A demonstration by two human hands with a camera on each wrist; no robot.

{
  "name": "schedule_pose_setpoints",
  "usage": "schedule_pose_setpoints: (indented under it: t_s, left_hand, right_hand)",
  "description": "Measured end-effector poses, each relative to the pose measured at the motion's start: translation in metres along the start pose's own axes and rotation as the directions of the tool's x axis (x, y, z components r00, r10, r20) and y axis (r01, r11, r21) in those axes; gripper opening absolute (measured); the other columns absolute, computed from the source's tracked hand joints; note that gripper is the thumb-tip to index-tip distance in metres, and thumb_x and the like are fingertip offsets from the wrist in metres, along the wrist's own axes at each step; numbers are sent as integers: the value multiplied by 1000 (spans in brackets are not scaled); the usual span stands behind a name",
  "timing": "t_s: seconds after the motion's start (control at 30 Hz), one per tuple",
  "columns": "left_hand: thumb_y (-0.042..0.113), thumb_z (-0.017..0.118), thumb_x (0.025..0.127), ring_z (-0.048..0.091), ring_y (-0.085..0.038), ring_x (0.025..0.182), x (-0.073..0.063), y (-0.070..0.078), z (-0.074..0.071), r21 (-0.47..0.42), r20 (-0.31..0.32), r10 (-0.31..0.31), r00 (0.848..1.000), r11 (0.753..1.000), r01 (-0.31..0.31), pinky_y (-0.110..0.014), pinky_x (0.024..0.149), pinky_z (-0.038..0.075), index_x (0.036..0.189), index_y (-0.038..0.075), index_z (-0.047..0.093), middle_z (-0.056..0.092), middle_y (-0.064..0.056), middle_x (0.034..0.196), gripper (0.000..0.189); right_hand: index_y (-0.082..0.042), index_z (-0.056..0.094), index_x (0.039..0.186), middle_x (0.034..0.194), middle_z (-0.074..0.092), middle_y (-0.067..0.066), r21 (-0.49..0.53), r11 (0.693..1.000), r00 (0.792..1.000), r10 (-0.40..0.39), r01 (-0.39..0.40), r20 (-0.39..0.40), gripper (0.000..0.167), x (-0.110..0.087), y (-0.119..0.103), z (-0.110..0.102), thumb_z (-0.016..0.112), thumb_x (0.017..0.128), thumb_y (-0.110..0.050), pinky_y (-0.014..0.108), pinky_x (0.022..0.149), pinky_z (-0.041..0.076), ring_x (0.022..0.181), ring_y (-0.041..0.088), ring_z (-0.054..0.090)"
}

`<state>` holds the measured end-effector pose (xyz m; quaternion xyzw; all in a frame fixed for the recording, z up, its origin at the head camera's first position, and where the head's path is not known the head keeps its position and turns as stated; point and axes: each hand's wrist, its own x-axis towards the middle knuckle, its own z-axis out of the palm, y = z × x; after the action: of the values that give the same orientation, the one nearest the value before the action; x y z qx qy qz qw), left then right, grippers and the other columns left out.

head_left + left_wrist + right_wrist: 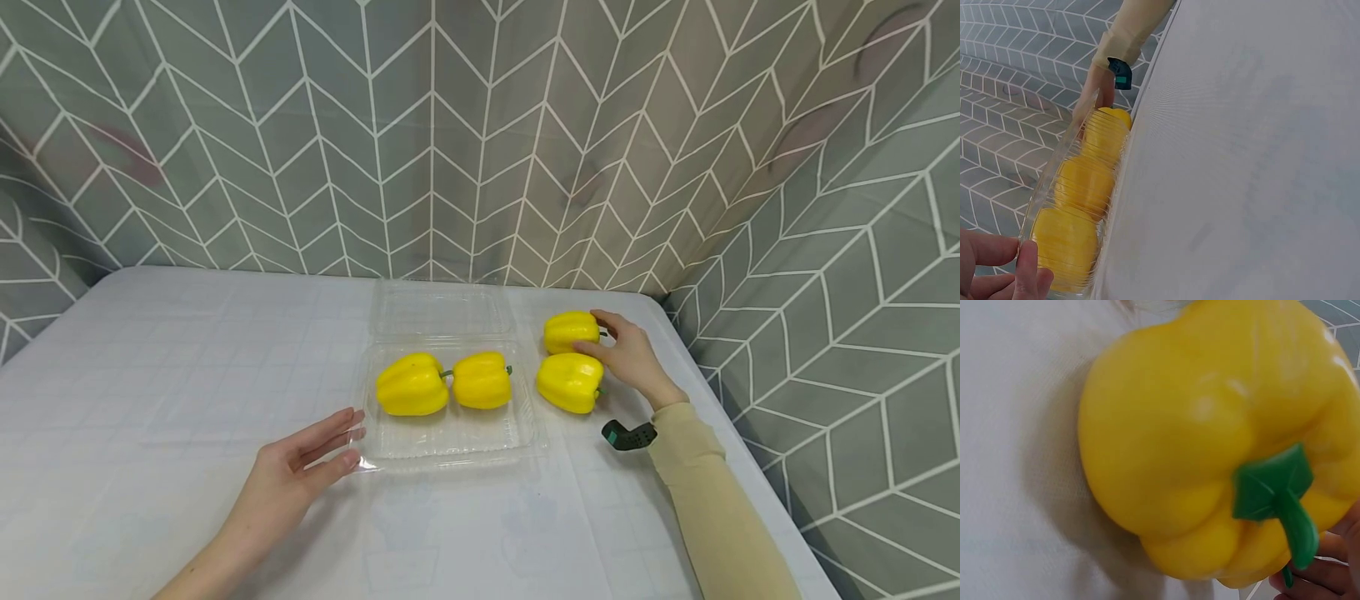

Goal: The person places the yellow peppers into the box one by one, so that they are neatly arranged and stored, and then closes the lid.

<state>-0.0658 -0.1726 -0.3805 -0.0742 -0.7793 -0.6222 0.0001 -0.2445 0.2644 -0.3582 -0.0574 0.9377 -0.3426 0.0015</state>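
A clear plastic clamshell container (457,439) lies with its lid folded back, and two yellow bell peppers sit inside, a left one (411,385) and a right one (482,381). My left hand (292,467) pinches the container's rim at its near left corner; the left wrist view shows thumb and fingers on that edge. To the right of the container, my right hand (632,357) grips the farther bell pepper (570,332) near its stem end. Just in front of it lies another bell pepper (568,382), whose green stem (1275,487) fills part of the right wrist view.
The container's clear lid (442,310) lies flat behind it. A white cloth covers the table (187,358). Grey patterned curtains (420,150) hang behind and along the right side. A dark wrist device (628,436) juts from the right sleeve (697,467).
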Motion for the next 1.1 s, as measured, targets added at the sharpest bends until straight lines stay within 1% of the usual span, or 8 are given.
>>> schedule_pose_setpoints:
  t_s: [0.37, 0.77, 1.1]
  left_hand:
    - [19, 73, 92, 63, 0, 117, 1, -1, 0, -5, 3, -2, 1000, 1000, 2, -21, 87, 58, 144, 8, 53, 62, -1, 139, 57]
    - [20, 74, 92, 63, 0, 117, 1, -1, 0, -3, 7, -19, 1000, 1000, 19, -20, 87, 57, 145, 8, 52, 61, -2, 140, 59]
    - [19, 74, 92, 64, -1, 116, 1, -1, -1, -4, 7, -11, 1000, 1000, 12, -20, 87, 58, 145, 7, 52, 62, -2, 140, 58]
  right_hand:
    - [-5, 31, 156, 156, 38, 21, 12, 1000, 999, -12, 12, -37, 83, 1, 1, -5, 69, 93, -45, 59, 117, 31, 144, 44, 32]
    - [-5, 34, 155, 156, 38, 20, 29, 999, 997, -28, 31, -78, 84, -3, -8, -8, 70, 92, -47, 58, 118, 30, 145, 42, 33]
    - [-7, 36, 154, 156, 40, 18, 39, 998, 994, -42, 46, -104, 83, -5, -15, -7, 71, 91, -48, 57, 118, 31, 144, 40, 35]
